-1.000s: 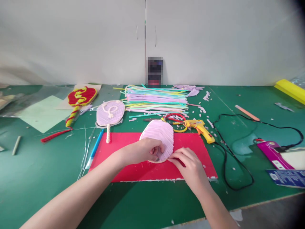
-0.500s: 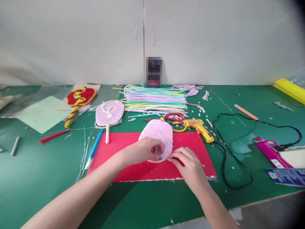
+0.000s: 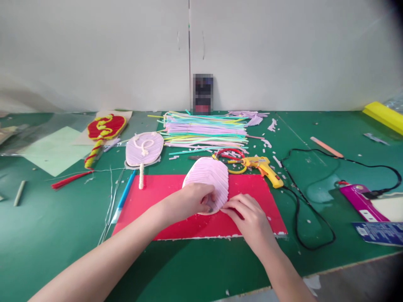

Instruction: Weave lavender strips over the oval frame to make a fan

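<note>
A pale lilac, ribbed fan panel [image 3: 209, 174] with a cream rim lies on a red sheet [image 3: 176, 226] in front of me. My left hand [image 3: 197, 199] rests on its lower left part with the fingers curled in. Whatever lies between those fingertips is hidden. At the panel's lower right edge, my right hand [image 3: 247, 212] pinches the rim between thumb and forefinger. Another lilac fan [image 3: 145, 149], with a cream cord loop and a cream handle, lies to the left, its handle reaching over the red sheet.
Behind the panel are a yellow glue gun [image 3: 267, 172], red-handled pliers [image 3: 231, 154] and a bundle of pastel pipe cleaners [image 3: 206, 130]. A red and yellow fan [image 3: 107, 127] lies at the left. A black cable [image 3: 297, 209] runs to a purple power strip [image 3: 362, 201] on the right.
Almost nothing differs. Both hands keep their places at the fan panel, and the view has shifted very slightly.
</note>
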Demonstrator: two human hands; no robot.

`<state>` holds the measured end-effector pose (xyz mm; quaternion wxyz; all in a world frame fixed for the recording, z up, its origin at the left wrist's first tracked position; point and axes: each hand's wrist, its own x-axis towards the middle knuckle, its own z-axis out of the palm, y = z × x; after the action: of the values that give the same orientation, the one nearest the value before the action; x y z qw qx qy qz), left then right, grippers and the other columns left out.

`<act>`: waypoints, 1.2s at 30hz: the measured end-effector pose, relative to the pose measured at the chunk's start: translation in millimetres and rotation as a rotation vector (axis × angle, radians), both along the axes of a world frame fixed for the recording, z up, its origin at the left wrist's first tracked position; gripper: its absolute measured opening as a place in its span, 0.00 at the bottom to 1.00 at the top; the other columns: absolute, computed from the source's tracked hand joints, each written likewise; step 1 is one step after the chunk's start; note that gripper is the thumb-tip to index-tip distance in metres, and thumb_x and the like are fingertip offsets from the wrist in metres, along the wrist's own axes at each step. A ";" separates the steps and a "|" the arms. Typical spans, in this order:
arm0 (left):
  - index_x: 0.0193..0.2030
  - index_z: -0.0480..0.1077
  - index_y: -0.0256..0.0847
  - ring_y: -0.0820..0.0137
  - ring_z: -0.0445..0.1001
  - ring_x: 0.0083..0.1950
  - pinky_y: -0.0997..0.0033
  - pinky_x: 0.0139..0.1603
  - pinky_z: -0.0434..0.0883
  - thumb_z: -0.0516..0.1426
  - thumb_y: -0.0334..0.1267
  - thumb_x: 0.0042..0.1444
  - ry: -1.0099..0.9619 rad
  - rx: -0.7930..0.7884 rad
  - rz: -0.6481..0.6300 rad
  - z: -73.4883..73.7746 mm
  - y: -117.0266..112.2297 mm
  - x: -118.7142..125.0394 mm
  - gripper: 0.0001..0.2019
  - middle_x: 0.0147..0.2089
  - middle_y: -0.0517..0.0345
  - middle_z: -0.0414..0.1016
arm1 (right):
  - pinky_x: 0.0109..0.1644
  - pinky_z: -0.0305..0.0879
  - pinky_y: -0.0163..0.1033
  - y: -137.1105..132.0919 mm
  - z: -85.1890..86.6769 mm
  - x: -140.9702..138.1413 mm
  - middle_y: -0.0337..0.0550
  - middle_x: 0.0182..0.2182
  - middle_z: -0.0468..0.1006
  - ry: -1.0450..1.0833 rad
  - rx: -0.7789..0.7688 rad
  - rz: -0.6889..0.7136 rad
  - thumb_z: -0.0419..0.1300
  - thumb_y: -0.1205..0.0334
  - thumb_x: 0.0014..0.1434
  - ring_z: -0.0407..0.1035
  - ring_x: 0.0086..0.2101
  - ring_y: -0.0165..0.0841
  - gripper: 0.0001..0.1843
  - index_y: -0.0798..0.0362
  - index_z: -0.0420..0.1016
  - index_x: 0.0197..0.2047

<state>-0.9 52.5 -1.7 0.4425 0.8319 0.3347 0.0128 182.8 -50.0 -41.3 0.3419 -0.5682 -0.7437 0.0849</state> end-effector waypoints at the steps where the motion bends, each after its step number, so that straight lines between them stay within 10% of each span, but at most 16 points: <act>1: 0.34 0.67 0.40 0.74 0.65 0.31 0.77 0.31 0.60 0.55 0.29 0.46 -0.002 0.015 -0.004 0.0 -0.7 -0.1 0.07 0.31 0.63 0.68 | 0.42 0.65 0.40 -0.1 -0.4 0.2 0.42 0.30 0.74 -0.002 0.000 0.001 0.57 0.63 0.62 0.68 0.34 0.33 0.06 0.51 0.74 0.33; 14: 0.42 0.70 0.42 0.75 0.67 0.36 0.78 0.34 0.63 0.52 0.28 0.53 -0.061 -0.130 -0.092 8.4 10.8 -10.4 0.12 0.38 0.61 0.72 | 0.41 0.64 0.39 0.5 2.4 -1.2 0.41 0.30 0.73 0.003 0.001 -0.004 0.59 0.66 0.60 0.67 0.34 0.33 0.04 0.52 0.73 0.33; 20: 0.40 0.73 0.42 0.73 0.69 0.37 0.77 0.36 0.63 0.55 0.33 0.54 -0.072 0.103 0.040 25.6 27.2 -28.1 0.08 0.38 0.61 0.74 | 0.40 0.64 0.40 0.6 -1.2 0.0 0.42 0.30 0.74 0.021 0.013 0.013 0.58 0.65 0.61 0.67 0.33 0.33 0.04 0.51 0.72 0.33; 36: 0.36 0.73 0.38 0.76 0.67 0.35 0.80 0.35 0.62 0.58 0.26 0.49 -0.009 -0.094 -0.206 20.4 29.9 -27.3 0.08 0.34 0.63 0.71 | 0.40 0.64 0.39 1.2 0.8 -0.1 0.42 0.29 0.74 -0.020 0.034 0.009 0.58 0.65 0.61 0.68 0.33 0.33 0.05 0.51 0.73 0.33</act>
<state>-28.2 82.4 18.8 0.4814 0.8401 0.2458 -0.0448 182.8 -48.8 -40.5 0.3437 -0.5598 -0.7509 0.0681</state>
